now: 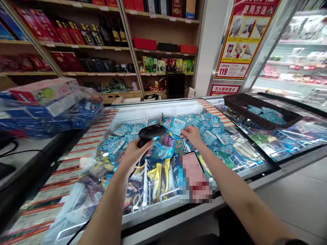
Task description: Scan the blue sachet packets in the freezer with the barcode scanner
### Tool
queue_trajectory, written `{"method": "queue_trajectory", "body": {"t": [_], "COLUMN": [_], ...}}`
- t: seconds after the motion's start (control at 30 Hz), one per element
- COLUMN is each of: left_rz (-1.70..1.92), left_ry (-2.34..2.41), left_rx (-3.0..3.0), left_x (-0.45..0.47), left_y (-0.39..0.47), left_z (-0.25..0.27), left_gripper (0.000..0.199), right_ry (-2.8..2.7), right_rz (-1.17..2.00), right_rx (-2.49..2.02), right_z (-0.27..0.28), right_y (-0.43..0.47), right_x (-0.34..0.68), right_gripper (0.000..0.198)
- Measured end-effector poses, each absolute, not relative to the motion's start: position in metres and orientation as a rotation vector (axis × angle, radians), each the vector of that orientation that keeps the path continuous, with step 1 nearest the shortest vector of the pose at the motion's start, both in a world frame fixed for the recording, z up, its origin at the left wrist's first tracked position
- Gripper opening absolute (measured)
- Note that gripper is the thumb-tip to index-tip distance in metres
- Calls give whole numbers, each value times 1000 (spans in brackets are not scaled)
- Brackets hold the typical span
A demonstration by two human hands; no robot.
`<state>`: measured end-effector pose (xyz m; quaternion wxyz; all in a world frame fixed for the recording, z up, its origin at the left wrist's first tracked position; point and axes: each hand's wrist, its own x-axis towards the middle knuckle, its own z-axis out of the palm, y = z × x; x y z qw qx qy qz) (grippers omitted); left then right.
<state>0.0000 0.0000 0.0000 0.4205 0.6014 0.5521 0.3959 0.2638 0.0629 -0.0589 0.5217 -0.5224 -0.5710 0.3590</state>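
My left hand (134, 154) is closed around the handle of a black barcode scanner (152, 131), whose head points toward the right. Facing it, my right hand (192, 135) pinches the edge of a small blue packet (177, 126) with a white barcode label turned up. Both hands are over a chest freezer strewn with many similar blue packets (211, 137). Below my right hand, a phone (195, 173) lies at the freezer's near side, partly blurred out. Yellow-wrapped ice creams (161, 177) sit in a white wire basket (146, 185) beneath.
A dark brown basket (238, 102) with blue packets rests on the freezer's right part. Plastic-wrapped boxes (48, 105) are stacked at left. Price labels (65, 180) line the freezer's left edge. Stocked shelves (99, 47) stand behind. A cable (78, 233) runs at lower left.
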Motion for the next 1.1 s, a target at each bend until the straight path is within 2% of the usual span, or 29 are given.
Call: {"method": "queue_trajectory", "body": {"t": [1.1], "left_rz": [1057], "left_ry": [1401], "left_rx": [1545], "left_x": [28], "left_y": [23], "left_z": [-5], "left_gripper": [41], "right_ry": [-1410], "right_rz": [889], "right_rx": [-1219], "right_z": [-63], "right_y": [63], "right_x": [262], "right_gripper": [27]}}
